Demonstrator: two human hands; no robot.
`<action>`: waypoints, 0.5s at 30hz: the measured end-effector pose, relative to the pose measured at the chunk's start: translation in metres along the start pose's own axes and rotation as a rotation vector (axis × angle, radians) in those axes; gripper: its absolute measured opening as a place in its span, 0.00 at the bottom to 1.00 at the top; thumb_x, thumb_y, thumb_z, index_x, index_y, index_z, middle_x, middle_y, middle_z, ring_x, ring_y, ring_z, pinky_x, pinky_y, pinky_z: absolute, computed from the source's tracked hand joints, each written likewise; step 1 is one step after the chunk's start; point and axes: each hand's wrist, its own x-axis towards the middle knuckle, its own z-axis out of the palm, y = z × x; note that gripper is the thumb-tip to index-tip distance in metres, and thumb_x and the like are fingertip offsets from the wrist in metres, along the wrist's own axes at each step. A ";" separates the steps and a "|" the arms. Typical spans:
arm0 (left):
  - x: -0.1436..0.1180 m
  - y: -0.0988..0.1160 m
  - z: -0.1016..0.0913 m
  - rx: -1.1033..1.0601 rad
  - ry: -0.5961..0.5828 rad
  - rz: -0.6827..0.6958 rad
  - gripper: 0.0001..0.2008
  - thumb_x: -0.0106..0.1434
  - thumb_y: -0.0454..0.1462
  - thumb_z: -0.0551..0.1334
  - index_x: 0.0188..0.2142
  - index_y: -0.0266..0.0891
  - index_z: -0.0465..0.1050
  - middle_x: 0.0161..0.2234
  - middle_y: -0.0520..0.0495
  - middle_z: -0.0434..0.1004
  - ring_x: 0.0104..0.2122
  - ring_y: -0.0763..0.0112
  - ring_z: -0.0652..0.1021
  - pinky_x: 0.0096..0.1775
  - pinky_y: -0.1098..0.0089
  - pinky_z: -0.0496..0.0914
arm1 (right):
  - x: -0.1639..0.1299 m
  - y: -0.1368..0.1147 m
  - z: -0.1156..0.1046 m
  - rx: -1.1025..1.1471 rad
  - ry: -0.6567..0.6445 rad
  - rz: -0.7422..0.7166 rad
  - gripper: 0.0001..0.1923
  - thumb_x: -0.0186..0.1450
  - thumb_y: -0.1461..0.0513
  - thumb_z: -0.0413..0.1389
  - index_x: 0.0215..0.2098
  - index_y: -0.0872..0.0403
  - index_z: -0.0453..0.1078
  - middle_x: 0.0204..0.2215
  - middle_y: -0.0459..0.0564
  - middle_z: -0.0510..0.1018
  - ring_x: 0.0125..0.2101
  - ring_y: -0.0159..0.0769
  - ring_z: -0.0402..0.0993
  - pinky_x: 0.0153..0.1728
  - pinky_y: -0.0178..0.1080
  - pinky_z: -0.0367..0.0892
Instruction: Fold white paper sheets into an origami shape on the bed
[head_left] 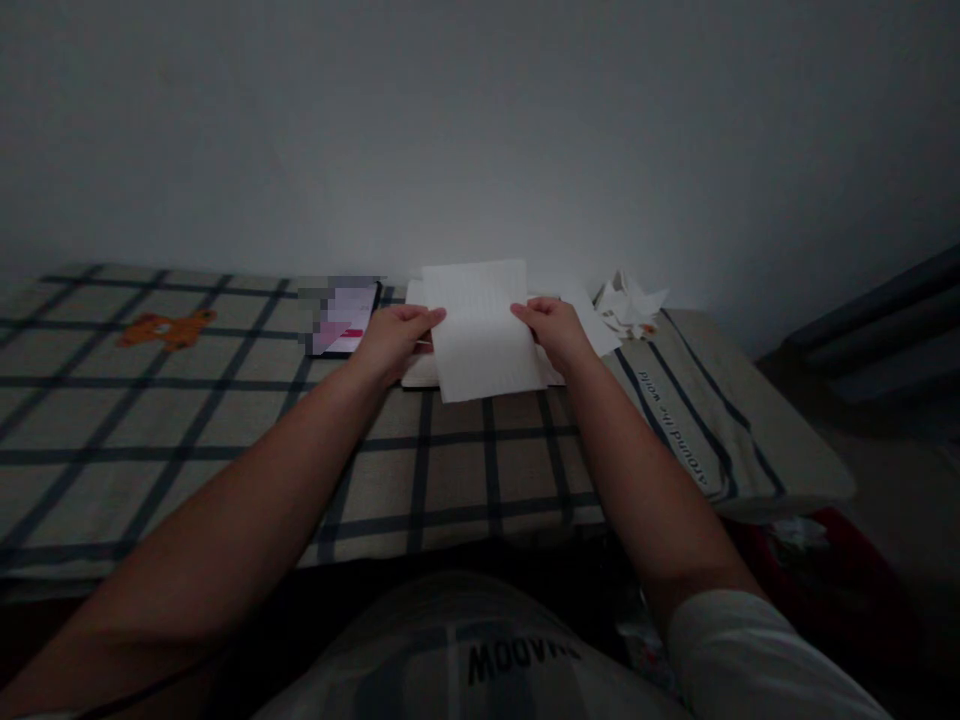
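Observation:
A white sheet of paper [484, 335] with faint lines is held up in front of me by both hands. My left hand [397, 338] pinches its left edge between thumb and fingers. On the opposite edge, my right hand [553, 328] grips the sheet the same way. Beneath the sheet lies a pale notebook or pad [420, 375] with a dark edge, mostly covered. Another white sheet [598, 325] lies on the table just beyond my right hand.
A checked tablecloth [360, 480] covers the table, which stands against a grey wall. Left of my hands lies a tablet [349, 315] with a lit screen. An orange bear-like cutout [169, 330] is farther left. Crumpled paper [628, 303] sits at right; a red bin [840, 570] stands below.

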 end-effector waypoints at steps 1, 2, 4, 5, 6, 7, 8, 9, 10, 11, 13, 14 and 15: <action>0.000 0.001 0.000 -0.001 -0.014 -0.011 0.10 0.53 0.37 0.70 0.22 0.37 0.72 0.24 0.51 0.74 0.23 0.78 0.72 0.25 0.76 0.66 | 0.000 0.000 0.000 0.006 -0.003 -0.002 0.11 0.58 0.57 0.64 0.24 0.54 0.69 0.19 0.41 0.66 0.21 0.27 0.58 0.23 0.35 0.52; -0.001 0.001 0.000 0.003 -0.026 -0.023 0.10 0.52 0.36 0.71 0.22 0.37 0.71 0.24 0.51 0.74 0.23 0.77 0.72 0.26 0.76 0.66 | 0.001 0.000 0.000 0.017 0.002 0.000 0.11 0.58 0.57 0.64 0.24 0.54 0.69 0.19 0.41 0.67 0.21 0.27 0.58 0.24 0.35 0.53; -0.003 0.003 0.001 0.034 -0.041 -0.053 0.11 0.51 0.36 0.71 0.21 0.36 0.71 0.24 0.51 0.74 0.23 0.77 0.73 0.27 0.76 0.67 | 0.001 -0.001 0.000 0.041 0.025 0.010 0.10 0.57 0.58 0.64 0.25 0.54 0.69 0.20 0.42 0.68 0.22 0.27 0.59 0.24 0.35 0.54; -0.004 0.004 0.002 0.058 -0.043 -0.065 0.11 0.51 0.35 0.71 0.21 0.36 0.71 0.23 0.51 0.73 0.22 0.77 0.73 0.27 0.75 0.67 | 0.001 -0.002 0.000 0.054 0.042 0.017 0.10 0.56 0.59 0.65 0.25 0.54 0.69 0.21 0.42 0.68 0.22 0.27 0.59 0.25 0.35 0.55; -0.005 0.005 0.003 0.083 -0.040 -0.070 0.11 0.51 0.35 0.71 0.21 0.36 0.70 0.22 0.51 0.73 0.21 0.78 0.72 0.26 0.75 0.67 | 0.001 -0.003 0.001 0.070 0.059 0.024 0.10 0.56 0.59 0.65 0.25 0.54 0.69 0.21 0.42 0.68 0.22 0.27 0.59 0.25 0.35 0.55; -0.006 0.006 0.003 0.109 -0.032 -0.065 0.11 0.52 0.35 0.70 0.20 0.36 0.70 0.21 0.52 0.72 0.20 0.78 0.71 0.25 0.75 0.66 | 0.000 -0.004 0.001 0.092 0.073 0.034 0.11 0.55 0.58 0.66 0.25 0.54 0.69 0.21 0.42 0.69 0.23 0.27 0.60 0.25 0.35 0.57; -0.007 0.007 0.004 0.137 -0.016 -0.049 0.11 0.53 0.35 0.70 0.20 0.36 0.70 0.19 0.52 0.71 0.19 0.78 0.70 0.24 0.75 0.64 | 0.000 -0.005 0.001 0.120 0.075 0.045 0.12 0.54 0.58 0.67 0.26 0.53 0.69 0.22 0.42 0.69 0.23 0.27 0.60 0.26 0.35 0.58; -0.008 0.007 0.004 0.165 0.005 -0.026 0.12 0.53 0.36 0.70 0.20 0.37 0.69 0.18 0.53 0.69 0.18 0.79 0.69 0.23 0.76 0.63 | -0.001 -0.006 0.002 0.153 0.063 0.058 0.13 0.53 0.57 0.68 0.27 0.53 0.70 0.22 0.42 0.70 0.24 0.28 0.62 0.26 0.35 0.60; -0.008 0.008 0.003 0.192 0.032 0.001 0.12 0.54 0.36 0.70 0.19 0.37 0.69 0.17 0.54 0.68 0.17 0.79 0.67 0.22 0.76 0.61 | -0.002 -0.006 0.002 0.185 0.037 0.076 0.14 0.52 0.55 0.68 0.27 0.53 0.70 0.23 0.43 0.71 0.24 0.28 0.63 0.27 0.35 0.61; -0.008 0.008 0.003 0.216 0.061 0.030 0.13 0.54 0.37 0.70 0.19 0.37 0.69 0.16 0.54 0.67 0.16 0.79 0.66 0.21 0.76 0.59 | -0.002 -0.007 0.002 0.209 -0.001 0.096 0.15 0.52 0.54 0.68 0.28 0.53 0.70 0.24 0.43 0.71 0.25 0.28 0.64 0.28 0.35 0.62; -0.008 0.009 0.001 0.254 0.106 0.083 0.13 0.55 0.37 0.69 0.19 0.37 0.69 0.15 0.54 0.67 0.15 0.80 0.65 0.20 0.76 0.57 | -0.003 -0.006 0.003 0.220 -0.079 0.128 0.16 0.52 0.51 0.68 0.27 0.53 0.71 0.24 0.43 0.72 0.25 0.28 0.64 0.28 0.34 0.62; -0.007 0.009 0.000 0.264 0.118 0.102 0.13 0.55 0.37 0.69 0.19 0.37 0.70 0.15 0.53 0.67 0.15 0.80 0.65 0.19 0.76 0.56 | -0.003 -0.006 0.003 0.210 -0.101 0.137 0.16 0.52 0.51 0.67 0.27 0.53 0.71 0.24 0.43 0.71 0.25 0.28 0.63 0.28 0.34 0.62; -0.007 0.009 0.000 0.269 0.125 0.117 0.14 0.55 0.38 0.69 0.18 0.37 0.70 0.15 0.53 0.67 0.15 0.80 0.65 0.19 0.76 0.56 | -0.003 -0.005 0.003 0.195 -0.105 0.137 0.16 0.52 0.51 0.67 0.26 0.53 0.71 0.23 0.43 0.70 0.24 0.27 0.63 0.27 0.34 0.61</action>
